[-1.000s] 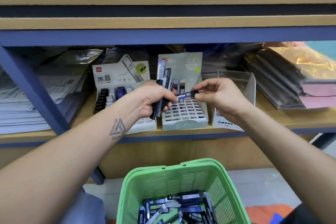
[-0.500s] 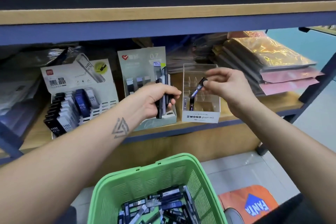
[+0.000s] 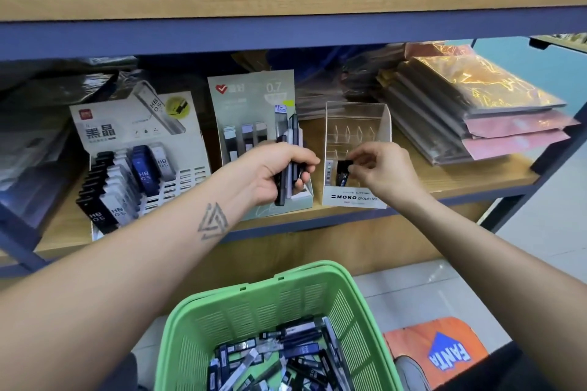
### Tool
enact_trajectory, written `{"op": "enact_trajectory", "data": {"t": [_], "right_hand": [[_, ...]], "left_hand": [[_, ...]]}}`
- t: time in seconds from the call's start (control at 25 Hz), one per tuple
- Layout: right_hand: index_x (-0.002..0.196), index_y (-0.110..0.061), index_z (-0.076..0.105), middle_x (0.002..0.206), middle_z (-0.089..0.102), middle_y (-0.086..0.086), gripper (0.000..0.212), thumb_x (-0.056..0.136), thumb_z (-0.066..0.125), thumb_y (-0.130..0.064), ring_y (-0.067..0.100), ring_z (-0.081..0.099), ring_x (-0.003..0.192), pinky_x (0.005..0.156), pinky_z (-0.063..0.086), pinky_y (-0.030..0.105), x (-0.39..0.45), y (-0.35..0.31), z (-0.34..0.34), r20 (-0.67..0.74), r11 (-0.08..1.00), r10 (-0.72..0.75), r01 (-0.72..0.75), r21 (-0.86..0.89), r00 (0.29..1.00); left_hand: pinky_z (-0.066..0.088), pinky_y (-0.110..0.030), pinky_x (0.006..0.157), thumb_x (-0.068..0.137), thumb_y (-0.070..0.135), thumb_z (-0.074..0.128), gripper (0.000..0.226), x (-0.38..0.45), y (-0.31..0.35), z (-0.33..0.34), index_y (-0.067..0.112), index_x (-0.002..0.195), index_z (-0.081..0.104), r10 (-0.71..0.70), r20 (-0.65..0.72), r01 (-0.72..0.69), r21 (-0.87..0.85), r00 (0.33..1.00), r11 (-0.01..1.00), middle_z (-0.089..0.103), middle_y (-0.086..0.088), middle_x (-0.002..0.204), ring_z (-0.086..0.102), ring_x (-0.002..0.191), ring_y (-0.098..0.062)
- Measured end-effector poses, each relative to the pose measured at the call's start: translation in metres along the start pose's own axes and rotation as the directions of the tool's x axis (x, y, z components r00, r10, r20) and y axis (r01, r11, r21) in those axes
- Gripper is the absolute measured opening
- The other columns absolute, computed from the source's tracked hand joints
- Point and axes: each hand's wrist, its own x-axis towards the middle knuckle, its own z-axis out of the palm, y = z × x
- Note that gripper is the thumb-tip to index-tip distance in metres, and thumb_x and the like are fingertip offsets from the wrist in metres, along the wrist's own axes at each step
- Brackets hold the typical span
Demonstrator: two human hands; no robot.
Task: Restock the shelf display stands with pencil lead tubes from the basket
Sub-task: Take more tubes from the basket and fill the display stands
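Far left on the shelf, the cardboard HB 0.5 display stand is packed down its left rows with black and blue tubes, while its right slots show open. Next along is the 0.7 display stand, with a few tubes standing in its back row. In front of it my left hand is curled round a bundle of pencil lead tubes, held upright, black and pale ones together.

Further right stands the clear MONO graph stand, nearly all its compartments bare. My right hand is at its front left corner, thumb and fingertips pinching a single dark tube that is already partly down in a front compartment, beside one tube that stands there. To the right of that lie stacked packs in gold and pink wrapping.

Below, the green basket holds a loose heap of tubes.

I judge I am mid-placement: seating this tube in the clear stand. Next I would let go once it sits upright, then pick the next matching tube out of my left hand's bundle; the narrow dividers call for a straight, careful drop.
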Motion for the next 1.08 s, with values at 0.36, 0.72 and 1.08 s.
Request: {"op": "enact_trajectory", "data": {"t": [0.36,0.72,1.08], "right_hand": [[0.100,-0.015,0.072,0.081,0.067,-0.005,0.019,0.086,0.074,-0.002,0.011,0.062,0.076,0.071,0.048,0.019,0.001,-0.002,0.011,0.003,0.996,0.007,-0.007,-0.093,1.000],[0.095,-0.011,0.074,0.082,0.073,0.006,0.007,0.091,0.069,-0.009,0.014,0.066,0.074,0.070,0.056,0.028,-0.008,-0.034,0.006,0.085,0.952,0.054,-0.077,0.297,0.995],[0.103,0.001,0.074,0.081,0.071,0.014,0.018,0.088,0.066,0.009,0.022,0.064,0.072,0.077,0.055,0.032,-0.007,-0.046,0.009,0.376,0.608,0.132,-0.375,0.700,0.917]], "left_hand": [[0.043,-0.019,0.041,0.087,0.002,0.067,0.008,0.002,-0.003,0.001,0.008,0.085,0.063,-0.004,0.029,0.004,0.014,1.000,1.000,0.061,-0.005,0.064,0.054,0.051,-0.012],[0.042,-0.019,0.041,0.087,-0.005,0.055,0.017,-0.001,-0.008,-0.003,0.001,0.100,0.063,-0.037,0.139,0.035,0.017,0.990,0.999,0.065,-0.012,0.075,0.057,0.057,-0.017],[0.046,-0.016,0.046,0.091,-0.005,0.053,0.017,-0.009,-0.007,-0.017,-0.003,0.106,0.061,-0.037,0.153,0.043,-0.032,0.987,0.999,0.073,-0.021,0.094,0.064,0.062,-0.016]]}}
